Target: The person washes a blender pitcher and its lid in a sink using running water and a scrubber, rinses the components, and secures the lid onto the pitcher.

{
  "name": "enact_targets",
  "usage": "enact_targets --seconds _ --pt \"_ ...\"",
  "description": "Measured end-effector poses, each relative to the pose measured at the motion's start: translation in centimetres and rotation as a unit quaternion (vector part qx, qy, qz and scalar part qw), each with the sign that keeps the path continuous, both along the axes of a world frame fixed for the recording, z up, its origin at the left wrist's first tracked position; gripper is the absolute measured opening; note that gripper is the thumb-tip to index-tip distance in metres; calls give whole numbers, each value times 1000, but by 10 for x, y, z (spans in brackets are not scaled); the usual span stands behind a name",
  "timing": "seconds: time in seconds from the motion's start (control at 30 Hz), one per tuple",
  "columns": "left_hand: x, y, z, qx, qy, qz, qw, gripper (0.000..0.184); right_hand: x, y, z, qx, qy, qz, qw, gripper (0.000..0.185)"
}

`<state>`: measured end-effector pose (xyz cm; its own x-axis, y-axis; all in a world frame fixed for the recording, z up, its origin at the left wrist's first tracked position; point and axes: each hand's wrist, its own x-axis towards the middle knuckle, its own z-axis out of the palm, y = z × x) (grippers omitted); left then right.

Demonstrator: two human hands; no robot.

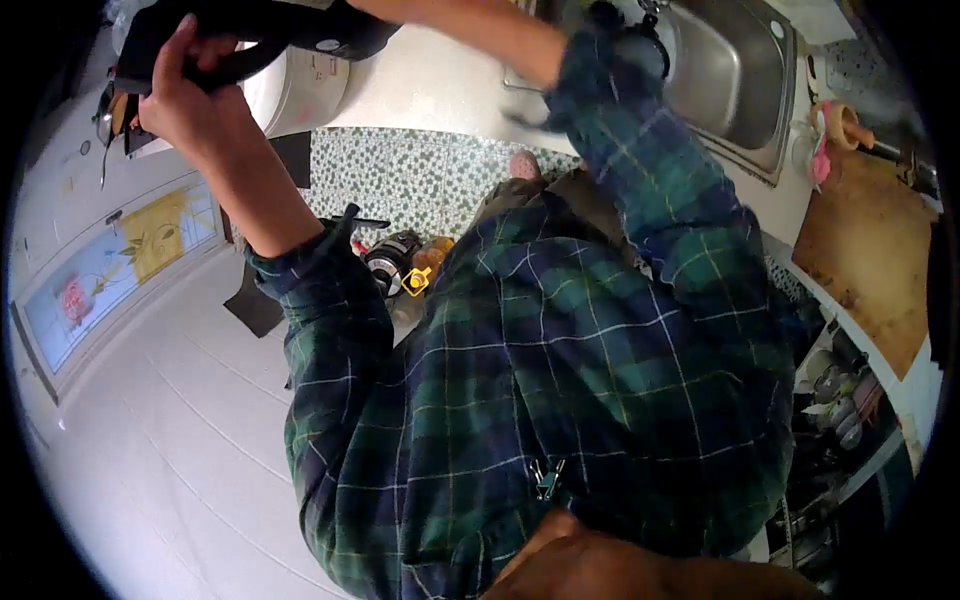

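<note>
At the upper left, my left hand (190,90) is closed around the handle of a black object (280,30). The object reaches right along the top edge and is partly cut off, so I cannot make out what it is. My right forearm crosses the top toward the same object, but the right hand is beyond the frame edge. Just below the black object stands a white round container (305,95) on the pale counter (430,85).
A steel sink (745,75) is at the upper right, with a brown board (865,250) below it. Bottles and jars (392,262) stand low beside my body, near the patterned floor (385,175). A decorated panel (120,260) is at the left.
</note>
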<state>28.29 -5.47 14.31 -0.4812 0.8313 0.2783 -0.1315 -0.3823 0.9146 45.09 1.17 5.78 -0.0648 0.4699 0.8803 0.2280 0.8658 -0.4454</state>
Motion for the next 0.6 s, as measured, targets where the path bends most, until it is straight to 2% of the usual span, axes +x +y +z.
enact_targets --seconds 0.03,0.07,0.1,0.13,0.17,0.2,0.27,0.33,0.4,0.47,0.53,0.6 --pt "-12 7 -1 13 -37 -13 999 10 -2 9 -20 72 -27 -18 997 22" --pt "-24 19 -9 -13 -30 75 997 11 1 21 -46 35 -21 24 999 17" --pt "-29 25 -20 -8 19 101 995 11 5 33 -72 -2 -12 63 998 14" --pt "-18 26 -25 3 67 124 990 12 20 39 -90 -139 28 156 978 12" --pt "-7 21 -34 32 50 99 993 11 34 45 -110 -294 131 194 927 17" --pt "-13 24 -49 50 48 99 993 12 51 49 -120 -311 148 118 931 17" --pt "-16 26 -71 13 29 104 994 12 74 44 -139 -250 117 21 961 14" --pt "-21 30 -96 -2 -35 79 996 14 77 20 -151 -403 151 61 901 24" --pt "-3 28 -114 -32 -23 90 995 15 83 -5 -155 -471 210 69 854 37" --pt "-3 27 -134 -66 3 83 994 19 72 -15 -170 -449 278 110 842 44" --pt "3 24 -143 -77 44 85 992 18 62 -19 -175 -435 263 101 855 56" --pt "9 23 -149 -74 44 84 993 18 44 -25 -171 -431 192 76 879 61"
